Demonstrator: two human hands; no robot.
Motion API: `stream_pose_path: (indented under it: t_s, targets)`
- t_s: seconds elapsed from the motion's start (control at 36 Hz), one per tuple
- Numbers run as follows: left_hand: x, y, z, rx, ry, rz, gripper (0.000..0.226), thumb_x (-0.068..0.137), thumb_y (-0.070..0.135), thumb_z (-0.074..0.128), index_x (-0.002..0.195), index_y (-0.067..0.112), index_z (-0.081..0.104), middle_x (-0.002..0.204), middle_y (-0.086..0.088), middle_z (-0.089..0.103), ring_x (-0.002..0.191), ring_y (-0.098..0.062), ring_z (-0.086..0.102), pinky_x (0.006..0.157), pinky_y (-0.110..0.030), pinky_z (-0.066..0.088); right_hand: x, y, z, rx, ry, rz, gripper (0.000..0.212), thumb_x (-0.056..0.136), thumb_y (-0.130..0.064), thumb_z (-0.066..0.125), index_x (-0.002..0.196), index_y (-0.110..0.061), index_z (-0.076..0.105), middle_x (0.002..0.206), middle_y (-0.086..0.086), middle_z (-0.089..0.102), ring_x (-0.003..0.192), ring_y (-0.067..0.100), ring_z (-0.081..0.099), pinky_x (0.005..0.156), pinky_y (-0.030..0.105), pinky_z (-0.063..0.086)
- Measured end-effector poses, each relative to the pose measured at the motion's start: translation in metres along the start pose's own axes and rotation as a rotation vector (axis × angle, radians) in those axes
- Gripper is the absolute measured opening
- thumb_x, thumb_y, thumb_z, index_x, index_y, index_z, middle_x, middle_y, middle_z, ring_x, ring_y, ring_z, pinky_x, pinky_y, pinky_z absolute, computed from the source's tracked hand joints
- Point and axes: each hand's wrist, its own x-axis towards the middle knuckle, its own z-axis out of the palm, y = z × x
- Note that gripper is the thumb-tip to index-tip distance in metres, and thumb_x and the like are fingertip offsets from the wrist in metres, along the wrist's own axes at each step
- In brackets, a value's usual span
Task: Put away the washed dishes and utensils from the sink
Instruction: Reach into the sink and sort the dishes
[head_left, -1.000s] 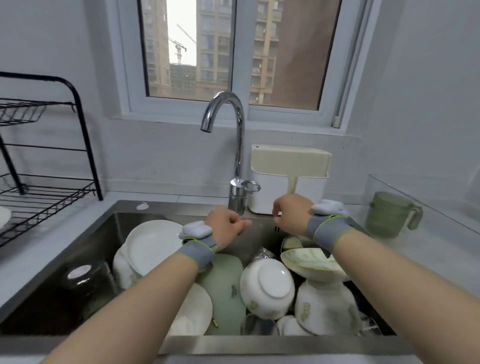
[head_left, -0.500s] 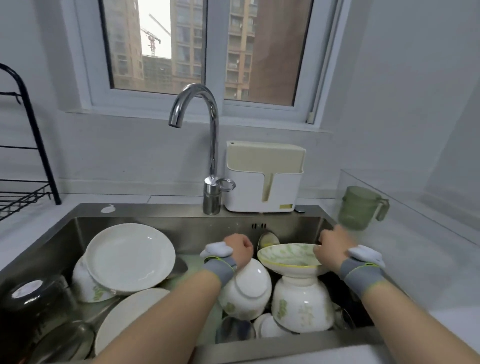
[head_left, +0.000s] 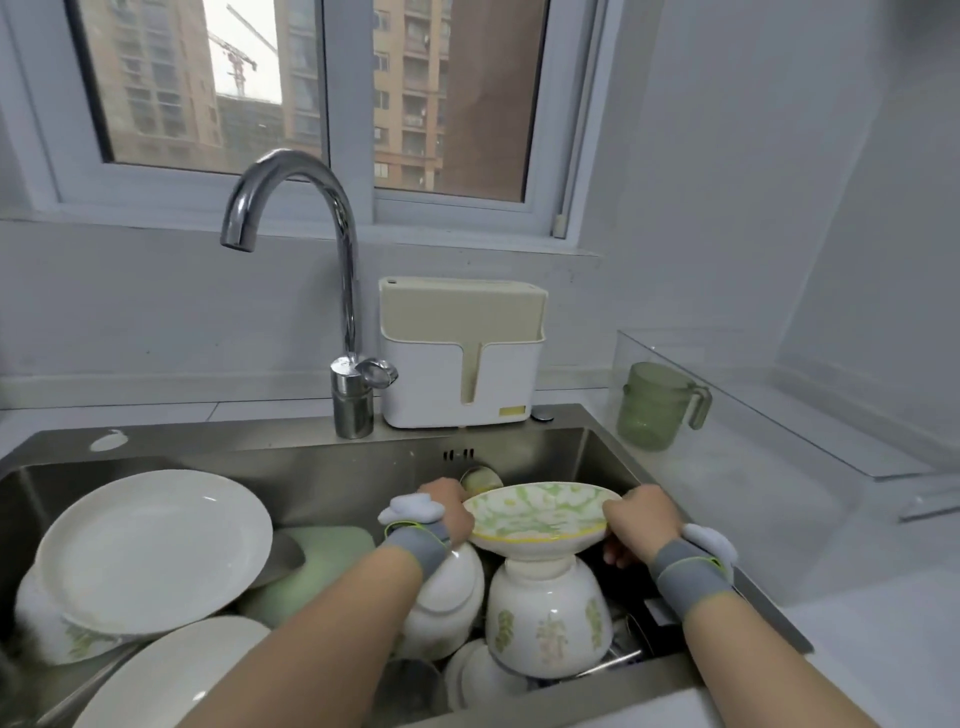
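Right now both hands are on the green-patterned dish, lower ctr-right of the frame, inside the steel sink. Left hand is curled against the dish's left rim. Its fingertips are hidden behind the rim, but it reads as a grip. Right hand clamps the opposite rim, thumb on top, fingers tucked under. Dish sits roughly level, its base resting on an upturned floral bowl. Grey wristbands w/ a white pad on both wrists.

Just left of that bowl, under the left wrist, is another upturned white bowl. Lower left: a big white plate, tilted, leaning on a green-print bowl. A 2nd white plate lies below it at the btm edge. A pale green piece sits btwn the plates and the bowls; can't tell what it is. More bowls at btm ctr, partly hidden.

Behind the sink, ctr of frame: chrome faucet, spout pointing left, and just right of it a white-and-beige holder. Right of frame: green see-through mug on the counter. Window across the top, w/ apartment blocks and a crane outside.
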Motion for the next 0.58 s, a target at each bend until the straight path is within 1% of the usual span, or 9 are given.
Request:
stream_pose_path:
  t_s: [0.06, 0.17, 0.28, 0.33, 0.42, 0.44, 0.5, 0.53, 0.58]
  targets:
    - [-0.006, 0.001, -0.003, -0.011, 0.015, 0.053, 0.035, 0.085, 0.020, 0.052, 0.119, 0.022, 0.061, 0.121, 0.000, 0.062, 0.109, -0.021, 0.061, 0.088, -0.026, 0.048, -0.001, -0.001, -0.001, 0.000, 0.020, -0.021, 0.020, 0.077, -0.007, 0.043, 0.070, 0.004, 0.058, 0.042, 0.014, 0.060, 0.034, 0.026, 0.054, 0.049, 0.030, 0.049]
    - [-0.012, -0.007, -0.008, -0.088, 0.067, 0.068, 0.039, 0.082, 0.018, 0.052, 0.119, 0.024, 0.060, 0.122, 0.001, 0.062, 0.108, -0.020, 0.060, 0.086, -0.024, 0.048, -0.006, -0.008, -0.003, 0.056, 0.071, -0.075, 0.024, 0.079, -0.007, 0.045, 0.081, 0.007, 0.064, 0.048, 0.016, 0.062, 0.035, 0.026, 0.054, 0.049, 0.031, 0.050]
    - [-0.025, -0.012, -0.023, -0.168, 0.141, 0.065, 0.038, 0.080, 0.018, 0.056, 0.116, 0.025, 0.063, 0.117, 0.000, 0.066, 0.106, -0.020, 0.061, 0.087, -0.022, 0.046, -0.019, -0.017, -0.006, 0.129, 0.076, -0.128, 0.021, 0.081, -0.006, 0.045, 0.086, 0.002, 0.064, 0.045, 0.013, 0.060, 0.032, 0.022, 0.052, 0.042, 0.025, 0.046]
    - [-0.032, -0.014, -0.031, -0.198, 0.171, 0.075, 0.039, 0.080, 0.016, 0.056, 0.118, 0.024, 0.062, 0.115, -0.001, 0.066, 0.107, -0.019, 0.060, 0.086, -0.017, 0.042, -0.026, -0.022, -0.006, 0.199, 0.070, -0.168, 0.018, 0.082, -0.002, 0.044, 0.086, -0.003, 0.062, 0.045, 0.013, 0.058, 0.031, 0.019, 0.051, 0.037, 0.023, 0.044]
    - [-0.048, -0.026, -0.047, -0.240, 0.222, 0.072, 0.040, 0.082, 0.012, 0.056, 0.121, 0.021, 0.060, 0.114, -0.002, 0.066, 0.108, -0.019, 0.060, 0.082, -0.015, 0.039, -0.040, -0.035, -0.002, 0.302, 0.032, -0.218, 0.019, 0.085, 0.002, 0.041, 0.089, -0.009, 0.056, 0.050, 0.017, 0.059, 0.034, 0.022, 0.053, 0.037, 0.027, 0.046]
    - [-0.055, -0.031, -0.053, -0.250, 0.242, 0.068, 0.040, 0.082, 0.011, 0.056, 0.121, 0.021, 0.060, 0.113, -0.003, 0.066, 0.107, -0.019, 0.060, 0.082, -0.016, 0.039, -0.044, -0.040, 0.001, 0.325, 0.012, -0.229, 0.019, 0.085, 0.003, 0.041, 0.089, -0.010, 0.054, 0.052, 0.017, 0.059, 0.036, 0.024, 0.054, 0.039, 0.028, 0.048]
    - [-0.068, -0.043, -0.066, -0.261, 0.287, 0.062, 0.040, 0.082, 0.012, 0.058, 0.121, 0.020, 0.060, 0.111, -0.004, 0.067, 0.106, -0.019, 0.061, 0.082, -0.017, 0.040, -0.054, -0.051, 0.006, 0.356, -0.036, -0.246, 0.021, 0.085, 0.004, 0.040, 0.090, -0.012, 0.053, 0.054, 0.020, 0.061, 0.042, 0.029, 0.057, 0.047, 0.036, 0.052]
    - [-0.074, -0.050, -0.072, -0.268, 0.310, 0.058, 0.039, 0.082, 0.012, 0.058, 0.120, 0.020, 0.061, 0.110, -0.005, 0.068, 0.105, -0.020, 0.061, 0.080, -0.017, 0.040, -0.058, -0.057, 0.009, 0.368, -0.060, -0.253, 0.022, 0.085, 0.004, 0.039, 0.092, -0.012, 0.053, 0.056, 0.022, 0.061, 0.045, 0.031, 0.057, 0.049, 0.038, 0.053]
    - [-0.085, -0.066, -0.085, -0.292, 0.343, 0.043, 0.037, 0.082, 0.012, 0.060, 0.118, 0.020, 0.062, 0.105, -0.007, 0.069, 0.100, -0.020, 0.062, 0.073, -0.017, 0.038, -0.067, -0.070, 0.017, 0.374, -0.107, -0.267, 0.025, 0.086, 0.005, 0.038, 0.099, -0.011, 0.051, 0.056, 0.022, 0.061, 0.043, 0.029, 0.056, 0.044, 0.033, 0.050]
